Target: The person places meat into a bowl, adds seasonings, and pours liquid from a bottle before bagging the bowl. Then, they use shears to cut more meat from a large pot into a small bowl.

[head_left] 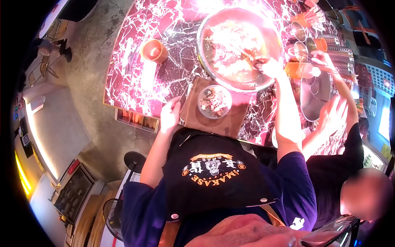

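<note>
My right hand reaches over the near right rim of a large round bowl, closed around a thin stick-like utensil. The utensil's far end goes into a heap of pale, chopped-looking food, partly washed out by glare. Closer to me, a small clear bowl of mixed food pieces sits on a brown mat. Just left of that mat, at the table's near edge, my left hand has its fingers loosely apart and holds nothing visible.
An orange cup stands on the marbled table. Bottles, metal cups and a round pan crowd the right side. A co-worker sits close on my right, one hand by the bottles, the other hand nearer.
</note>
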Motion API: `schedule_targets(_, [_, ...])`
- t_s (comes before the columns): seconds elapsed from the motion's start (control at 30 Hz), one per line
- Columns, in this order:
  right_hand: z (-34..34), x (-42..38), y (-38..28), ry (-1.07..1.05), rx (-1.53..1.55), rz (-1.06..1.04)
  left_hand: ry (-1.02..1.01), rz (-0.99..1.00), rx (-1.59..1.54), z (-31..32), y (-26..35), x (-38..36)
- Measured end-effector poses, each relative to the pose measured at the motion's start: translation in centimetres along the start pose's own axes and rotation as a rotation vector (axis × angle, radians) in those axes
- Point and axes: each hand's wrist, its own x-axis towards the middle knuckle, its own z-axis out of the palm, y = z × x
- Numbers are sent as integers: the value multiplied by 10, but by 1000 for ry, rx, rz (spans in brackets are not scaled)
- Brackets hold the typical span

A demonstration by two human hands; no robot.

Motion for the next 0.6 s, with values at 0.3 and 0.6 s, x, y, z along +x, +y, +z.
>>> schedule_targets(0.3, [30,106,2,407,-360,206,92,76,-99,-16,-32,-10])
schedule_targets(0.6, [83,81,17,515,-106,-77,127,219,14,-10,-35,-10])
